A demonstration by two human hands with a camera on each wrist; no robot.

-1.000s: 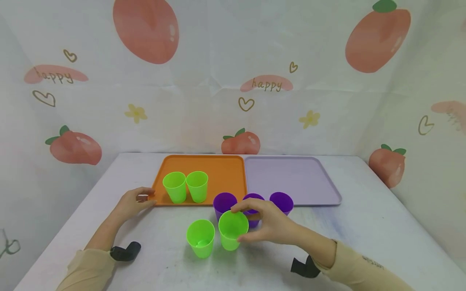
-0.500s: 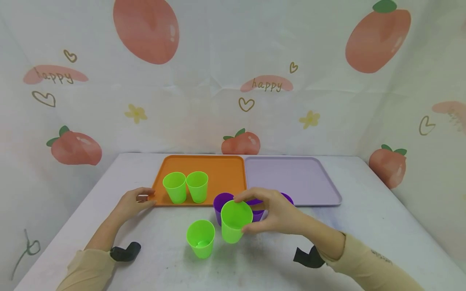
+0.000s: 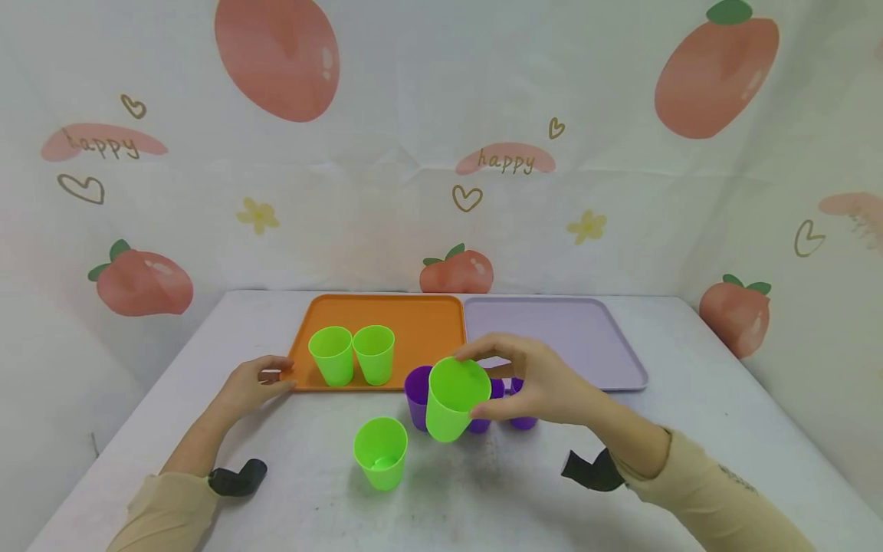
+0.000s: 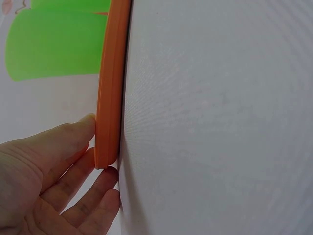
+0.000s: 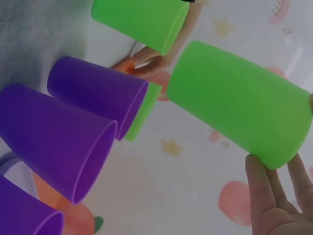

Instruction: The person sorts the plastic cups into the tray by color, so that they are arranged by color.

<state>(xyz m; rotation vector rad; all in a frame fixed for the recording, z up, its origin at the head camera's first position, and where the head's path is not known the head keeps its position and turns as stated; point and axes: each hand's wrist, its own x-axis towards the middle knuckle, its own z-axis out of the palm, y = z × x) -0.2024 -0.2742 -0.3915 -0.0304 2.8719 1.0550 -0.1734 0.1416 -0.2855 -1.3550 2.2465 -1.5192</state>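
Observation:
My right hand pinches a bright green cup near its rim, thumb at one side and fingers at the other. The cup is raised off the table and slightly tilted; in the right wrist view the fingers show at its rim. Behind it three purple cups stand in a row, partly hidden. Another green cup stands on the table, nearer. My left hand holds the near left corner of the orange tray, thumb and fingertips at its edge. Two green cups stand on that tray.
A pale purple tray lies to the right, edge to edge with the orange one. The white table runs back to a printed cloth behind the trays. Each wrist bears a black strap piece.
My right hand has lifted the green cup from the table, carrying it up, back and a little to the right, and the cup now tilts more. The left hand has stayed at the tray corner.

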